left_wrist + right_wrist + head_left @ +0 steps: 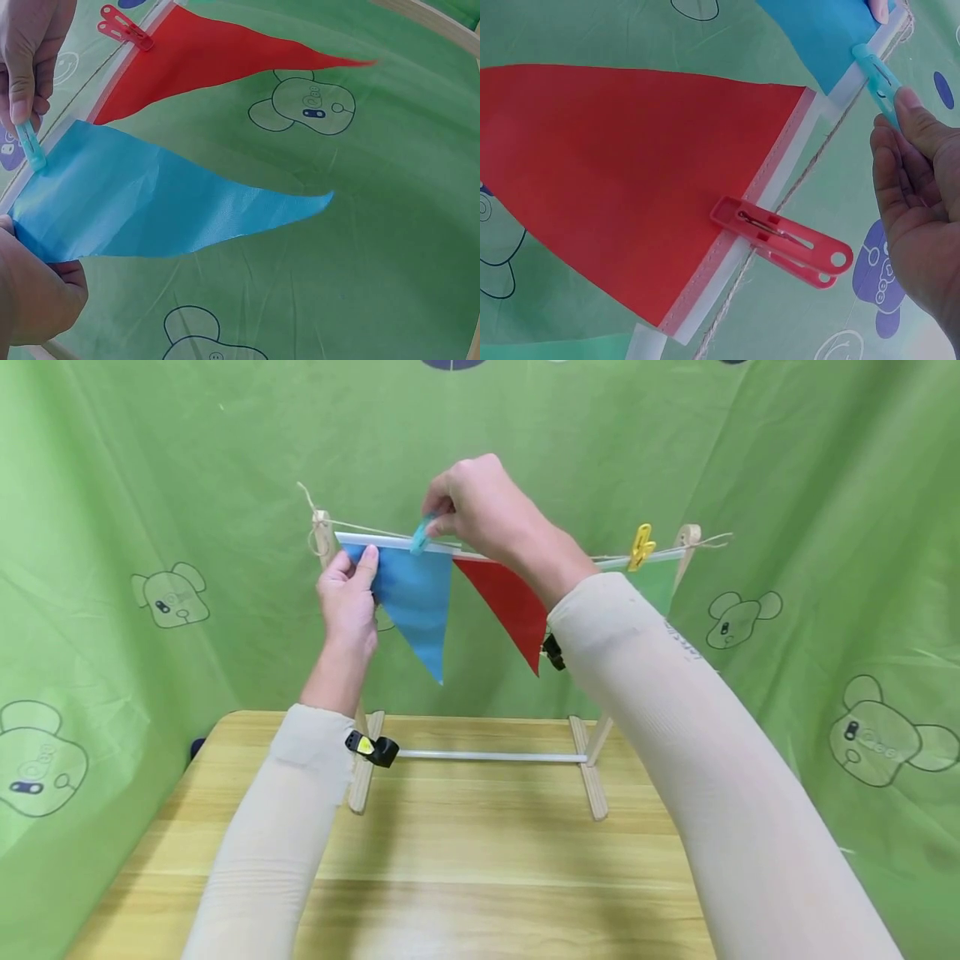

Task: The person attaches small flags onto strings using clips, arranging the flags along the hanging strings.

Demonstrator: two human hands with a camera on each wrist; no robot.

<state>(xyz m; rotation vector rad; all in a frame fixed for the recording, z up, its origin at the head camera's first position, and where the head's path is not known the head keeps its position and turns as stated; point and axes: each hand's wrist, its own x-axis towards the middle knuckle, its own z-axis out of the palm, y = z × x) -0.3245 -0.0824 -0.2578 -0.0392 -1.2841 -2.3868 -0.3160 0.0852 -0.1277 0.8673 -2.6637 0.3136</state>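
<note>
A blue triangular pennant (pixel 417 589) with a white top band hangs at the left of a twine line. My left hand (pixel 350 593) pinches its upper left corner, thumb in front. Above the band, my right hand (pixel 480 510) pinches a light blue clothespin (pixel 421 537), whose tip lies over the band's middle. In the right wrist view this clothespin (pixel 877 79) meets the band beside the twine (pixel 810 169). To the right, a red pennant (pixel 510 606) hangs from a red clothespin (pixel 780 240), partly hidden by my right arm in the head view.
A yellow clothespin (pixel 642 547) holds a green pennant (pixel 652 581) at the right end. The twine is tied to two wooden posts, the left post (pixel 324 539) and right post (pixel 686 539). A white rod (pixel 487 756) joins their feet on the wooden table (pixel 480 860). Green cloth (pixel 247 460) surrounds it.
</note>
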